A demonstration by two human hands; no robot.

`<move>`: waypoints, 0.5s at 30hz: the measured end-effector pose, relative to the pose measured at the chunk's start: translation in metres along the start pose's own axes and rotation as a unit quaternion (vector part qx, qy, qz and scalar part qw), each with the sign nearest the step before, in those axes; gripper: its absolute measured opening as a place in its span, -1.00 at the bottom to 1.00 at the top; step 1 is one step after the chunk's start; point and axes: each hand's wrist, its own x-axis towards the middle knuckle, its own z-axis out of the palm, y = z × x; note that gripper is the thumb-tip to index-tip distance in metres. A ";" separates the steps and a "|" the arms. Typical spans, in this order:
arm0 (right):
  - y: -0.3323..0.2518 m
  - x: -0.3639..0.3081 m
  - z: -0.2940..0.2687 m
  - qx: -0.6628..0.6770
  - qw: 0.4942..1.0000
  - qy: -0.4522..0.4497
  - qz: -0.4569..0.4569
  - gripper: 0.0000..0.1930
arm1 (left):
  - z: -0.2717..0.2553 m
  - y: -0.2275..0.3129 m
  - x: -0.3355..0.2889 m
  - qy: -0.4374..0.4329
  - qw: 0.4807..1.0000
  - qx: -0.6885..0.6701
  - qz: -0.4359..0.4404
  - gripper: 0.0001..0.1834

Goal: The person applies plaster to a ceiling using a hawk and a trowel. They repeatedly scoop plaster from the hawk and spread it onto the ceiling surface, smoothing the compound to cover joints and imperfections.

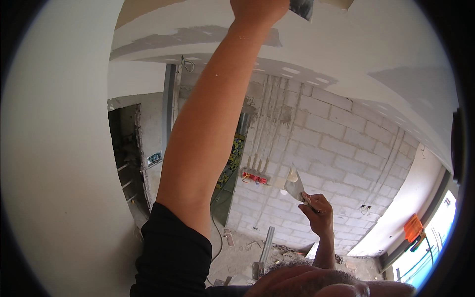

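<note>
My left arm, in a black short sleeve, stretches up across the view to the pale ceiling board [341,39]. At the top edge my left hand [260,9] is closed and partly cut off. Beside it shows the dark metal blade of a putty knife [302,8], close to the board; its handle is out of sight. Lower down on the right, my right hand [319,210] grips a second putty knife [295,186]. That one has a wide triangular blade pointing up, with a pale dab of filler on it.
A smooth white wall [59,148] stands close on the left. Behind are a block wall [336,133] with vertical channels, a red socket box [255,177] with loose wires, and a dark recess [128,153]. An orange cloth [413,227] hangs by the bright window. Rubble lies on the floor.
</note>
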 end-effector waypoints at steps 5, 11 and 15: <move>0.001 0.000 0.003 0.006 1.000 0.005 0.015 -0.57 | -0.016 -0.021 0.007 0.001 0.999 -0.036 0.023 -0.58; 0.010 -0.001 0.010 0.013 1.000 0.012 0.007 -0.58 | -0.035 -0.047 0.008 0.001 0.992 -0.126 0.010 -0.74; 0.017 -0.002 0.012 0.012 1.000 0.011 0.012 -0.59 | -0.052 -0.066 0.010 -0.025 0.994 -0.100 -0.026 -0.77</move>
